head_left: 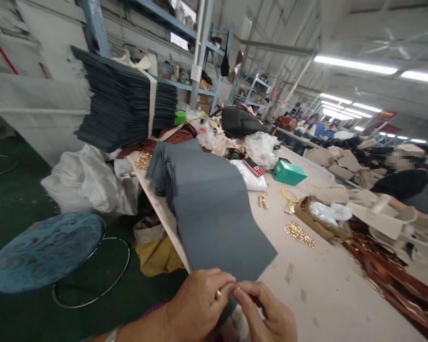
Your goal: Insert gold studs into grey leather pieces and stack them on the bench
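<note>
At the near edge of the table [328, 294], the left hand [196, 304] and the right hand [267, 316] are brought together, fingertips pinched on a small gold fitting [237, 288] held between them; it is too small for its form to be told. The fitting is judged light, hard and smooth, so it is likely to slip and is best gripped by the fingertips at its edges. Just beyond the hands, a fanned row of grey fabric pieces [214, 209] is laid along the table edge; these look soft and limp, best lifted by a corner. Farther right, loose gold hardware [298, 233] is scattered. Beyond, a green box [288, 172] is seen, and a strapped stack of dark sheets [124, 99] at the far left.
</note>
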`<state>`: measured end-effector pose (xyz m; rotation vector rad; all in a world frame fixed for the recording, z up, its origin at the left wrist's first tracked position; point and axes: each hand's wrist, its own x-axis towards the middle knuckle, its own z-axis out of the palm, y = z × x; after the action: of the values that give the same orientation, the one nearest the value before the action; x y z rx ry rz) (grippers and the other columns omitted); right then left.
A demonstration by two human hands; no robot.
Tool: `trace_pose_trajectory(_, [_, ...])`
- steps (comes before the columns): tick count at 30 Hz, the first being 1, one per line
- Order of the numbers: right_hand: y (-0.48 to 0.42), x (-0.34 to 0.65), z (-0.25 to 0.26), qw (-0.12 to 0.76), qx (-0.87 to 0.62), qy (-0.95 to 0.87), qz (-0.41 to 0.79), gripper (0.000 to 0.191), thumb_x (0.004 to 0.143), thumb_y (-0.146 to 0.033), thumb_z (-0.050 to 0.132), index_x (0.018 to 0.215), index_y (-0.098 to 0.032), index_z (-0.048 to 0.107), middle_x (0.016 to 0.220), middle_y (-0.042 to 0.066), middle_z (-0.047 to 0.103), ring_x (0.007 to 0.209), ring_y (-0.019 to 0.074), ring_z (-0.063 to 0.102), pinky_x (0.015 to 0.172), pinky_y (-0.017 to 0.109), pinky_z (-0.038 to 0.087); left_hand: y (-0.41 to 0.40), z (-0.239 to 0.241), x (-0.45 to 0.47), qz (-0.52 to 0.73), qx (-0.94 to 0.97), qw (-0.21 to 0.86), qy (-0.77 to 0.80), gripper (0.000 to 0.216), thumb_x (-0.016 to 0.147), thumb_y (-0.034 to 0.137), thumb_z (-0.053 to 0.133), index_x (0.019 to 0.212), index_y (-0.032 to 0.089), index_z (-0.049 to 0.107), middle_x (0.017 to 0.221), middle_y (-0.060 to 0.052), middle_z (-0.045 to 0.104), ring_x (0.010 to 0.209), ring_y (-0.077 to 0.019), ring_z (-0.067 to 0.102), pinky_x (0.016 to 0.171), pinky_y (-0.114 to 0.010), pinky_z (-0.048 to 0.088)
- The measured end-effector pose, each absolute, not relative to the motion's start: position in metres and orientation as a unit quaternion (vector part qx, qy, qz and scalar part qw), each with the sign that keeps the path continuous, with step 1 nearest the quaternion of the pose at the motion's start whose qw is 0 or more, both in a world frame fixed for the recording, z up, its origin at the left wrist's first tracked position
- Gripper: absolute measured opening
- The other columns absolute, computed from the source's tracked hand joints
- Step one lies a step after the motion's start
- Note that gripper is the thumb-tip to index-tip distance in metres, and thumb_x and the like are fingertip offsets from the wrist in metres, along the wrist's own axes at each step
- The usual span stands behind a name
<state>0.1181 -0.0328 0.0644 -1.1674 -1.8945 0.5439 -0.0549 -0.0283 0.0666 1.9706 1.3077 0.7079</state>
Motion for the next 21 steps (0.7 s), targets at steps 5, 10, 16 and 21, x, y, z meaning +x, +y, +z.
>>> trace_pose_trajectory(5, [0.026, 0.107, 0.050, 0.376, -0.486, -0.777, 0.138, 0.016, 0.092, -0.027, 0.053, 0.090, -0.022, 0.068, 0.081, 0.000, 0.072, 0.073, 0.0144, 0.068, 0.070, 0.021, 0.050, -0.053, 0.040, -0.095, 0.353, 0.531, 0.524, 0.565, 0.030, 0.088, 0.046, 0.050, 0.085, 0.018, 0.061, 0.062, 0.004, 0.052, 0.058, -0.0127, 0.049, 0.055, -0.022, 0.035])
trace_pose_trajectory(10, [0.041, 0.105, 0.040, 0.269, -0.480, -0.824, 0.139, 0.026, 0.094, -0.026, 0.044, 0.083, -0.021, 0.067, 0.080, 0.004, 0.070, 0.078, 0.0198, 0.063, 0.074, 0.029, 0.046, -0.064, 0.015, -0.109, 0.386, 0.432, 0.590, 0.563, 0.048, 0.080, 0.063, 0.057, 0.090, 0.016, 0.057, 0.065, 0.001, 0.057, 0.059, -0.0143, 0.051, 0.058, -0.024, 0.040])
trace_pose_trajectory(16, [0.004, 0.138, 0.070, 0.059, -0.506, -0.766, 0.391, 0.014, 0.081, -0.017, 0.054, 0.073, -0.021, 0.066, 0.068, -0.002, 0.065, 0.065, 0.0136, 0.058, 0.063, 0.024, 0.040, -0.076, 0.027, -0.096, 0.470, 0.358, 0.703, 0.397, 0.040, 0.084, 0.050, 0.066, 0.106, 0.017, 0.063, 0.093, -0.007, 0.070, 0.090, -0.0231, 0.064, 0.087, -0.036, 0.049])
trace_pose_trajectory(21, [-0.009, 0.143, 0.068, 0.125, -0.531, -0.629, 0.554, 0.012, 0.079, -0.027, 0.059, 0.076, -0.017, 0.065, 0.067, -0.001, 0.061, 0.063, 0.0120, 0.054, 0.059, 0.022, 0.042, -0.084, 0.042, -0.085, 0.424, 0.333, 0.750, 0.383, 0.047, 0.081, 0.048, 0.071, 0.117, 0.018, 0.063, 0.107, -0.008, 0.071, 0.095, -0.0262, 0.065, 0.089, -0.039, 0.050])
